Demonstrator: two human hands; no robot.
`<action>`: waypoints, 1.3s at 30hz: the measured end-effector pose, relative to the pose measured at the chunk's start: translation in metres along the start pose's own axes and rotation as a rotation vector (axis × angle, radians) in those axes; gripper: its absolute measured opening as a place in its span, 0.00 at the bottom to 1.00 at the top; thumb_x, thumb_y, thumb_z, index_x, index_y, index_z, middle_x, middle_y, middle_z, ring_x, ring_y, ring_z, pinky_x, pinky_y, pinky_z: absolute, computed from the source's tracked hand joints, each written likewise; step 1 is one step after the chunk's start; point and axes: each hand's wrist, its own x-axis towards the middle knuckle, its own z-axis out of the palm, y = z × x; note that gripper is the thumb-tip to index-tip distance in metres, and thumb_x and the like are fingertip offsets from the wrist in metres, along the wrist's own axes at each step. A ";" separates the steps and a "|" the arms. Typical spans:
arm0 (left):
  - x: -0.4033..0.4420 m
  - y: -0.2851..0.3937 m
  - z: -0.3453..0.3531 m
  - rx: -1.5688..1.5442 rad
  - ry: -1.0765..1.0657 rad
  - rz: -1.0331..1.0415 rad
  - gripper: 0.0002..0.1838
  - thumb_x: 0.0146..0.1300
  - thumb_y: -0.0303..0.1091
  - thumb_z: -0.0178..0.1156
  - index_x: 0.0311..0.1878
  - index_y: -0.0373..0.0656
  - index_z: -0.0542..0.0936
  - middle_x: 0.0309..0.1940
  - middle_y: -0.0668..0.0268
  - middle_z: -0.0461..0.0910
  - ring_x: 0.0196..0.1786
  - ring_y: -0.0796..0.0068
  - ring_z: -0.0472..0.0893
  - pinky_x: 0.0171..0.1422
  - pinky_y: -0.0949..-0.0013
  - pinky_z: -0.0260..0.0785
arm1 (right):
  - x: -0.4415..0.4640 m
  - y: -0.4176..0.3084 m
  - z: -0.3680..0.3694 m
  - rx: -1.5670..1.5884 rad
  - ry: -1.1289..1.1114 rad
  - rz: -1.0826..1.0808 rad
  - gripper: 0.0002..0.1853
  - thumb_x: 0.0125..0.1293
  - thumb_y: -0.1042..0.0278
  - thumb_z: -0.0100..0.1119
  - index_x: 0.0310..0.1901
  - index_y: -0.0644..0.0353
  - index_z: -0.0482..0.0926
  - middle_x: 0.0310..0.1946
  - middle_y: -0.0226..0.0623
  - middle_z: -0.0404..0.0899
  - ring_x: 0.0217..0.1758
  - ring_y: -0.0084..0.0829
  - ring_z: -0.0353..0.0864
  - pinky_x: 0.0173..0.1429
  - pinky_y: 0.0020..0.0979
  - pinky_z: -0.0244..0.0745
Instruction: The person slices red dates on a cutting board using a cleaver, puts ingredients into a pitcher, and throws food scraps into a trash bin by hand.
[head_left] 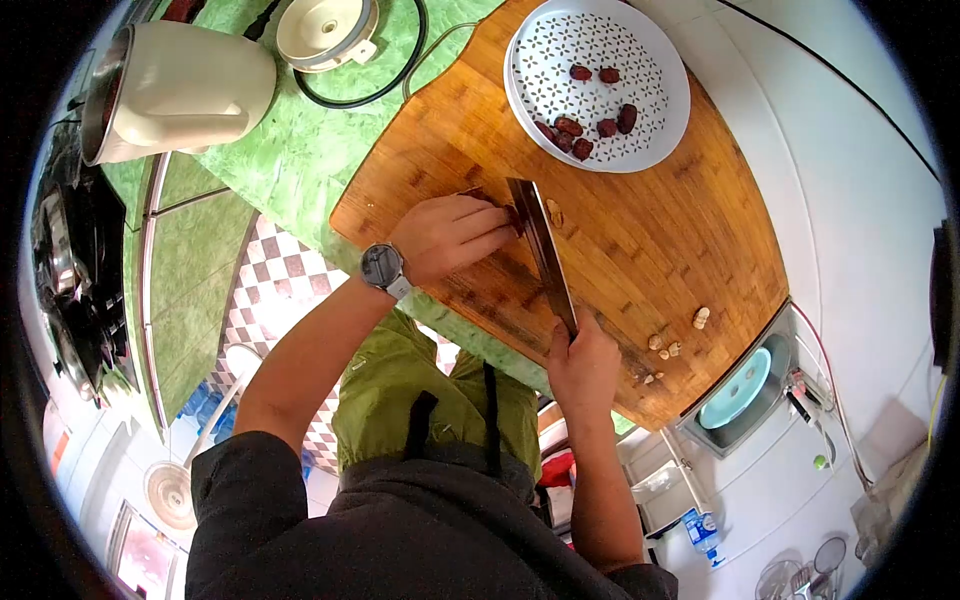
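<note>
My right hand [585,370] is wrapped round the handle of a kitchen knife [546,255], whose broad blade points away from me over the wooden cutting board [640,250]. My left hand [455,237], with a watch on its wrist, has its fingers bent together against the board. A dark red date [514,220] shows at its fingertips, right beside the blade, mostly hidden. Part of another dark reddish piece [470,192] shows behind the knuckles. On the knife's other side lies a small pale brown piece [555,212].
A white perforated draining plate [640,150] with several red dates stands at the board's far end. Several pale pieces [702,317] lie on the right. A cream jug-shaped appliance [195,85] and a round lid [325,30] are at left; a sink holds a turquoise basin [735,390].
</note>
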 end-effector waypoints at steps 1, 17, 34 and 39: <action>0.001 0.000 -0.001 -0.005 -0.009 -0.001 0.20 0.62 0.33 0.59 0.57 0.44 0.86 0.56 0.61 0.84 0.57 0.58 0.85 0.58 0.59 0.82 | 0.000 0.001 0.001 0.008 0.022 -0.028 0.11 0.76 0.61 0.60 0.39 0.60 0.80 0.27 0.58 0.83 0.32 0.64 0.84 0.36 0.61 0.77; 0.012 -0.002 0.007 -0.021 0.049 0.007 0.18 0.61 0.32 0.61 0.54 0.42 0.85 0.51 0.62 0.83 0.53 0.61 0.84 0.55 0.61 0.81 | 0.002 -0.001 -0.003 -0.039 0.010 -0.007 0.08 0.75 0.64 0.60 0.45 0.60 0.81 0.31 0.56 0.85 0.34 0.62 0.85 0.39 0.59 0.79; 0.012 -0.004 0.011 -0.046 0.048 0.013 0.17 0.60 0.31 0.60 0.52 0.40 0.85 0.53 0.60 0.84 0.54 0.60 0.86 0.54 0.60 0.82 | 0.004 -0.002 -0.007 -0.057 -0.044 0.026 0.09 0.75 0.63 0.60 0.42 0.60 0.80 0.30 0.57 0.85 0.35 0.63 0.85 0.39 0.60 0.79; 0.013 -0.004 0.010 -0.027 0.036 0.015 0.18 0.60 0.31 0.60 0.52 0.39 0.85 0.54 0.60 0.84 0.54 0.59 0.85 0.55 0.60 0.82 | 0.009 -0.004 -0.008 -0.073 -0.075 0.038 0.09 0.75 0.64 0.60 0.42 0.61 0.80 0.30 0.58 0.85 0.35 0.63 0.86 0.40 0.61 0.79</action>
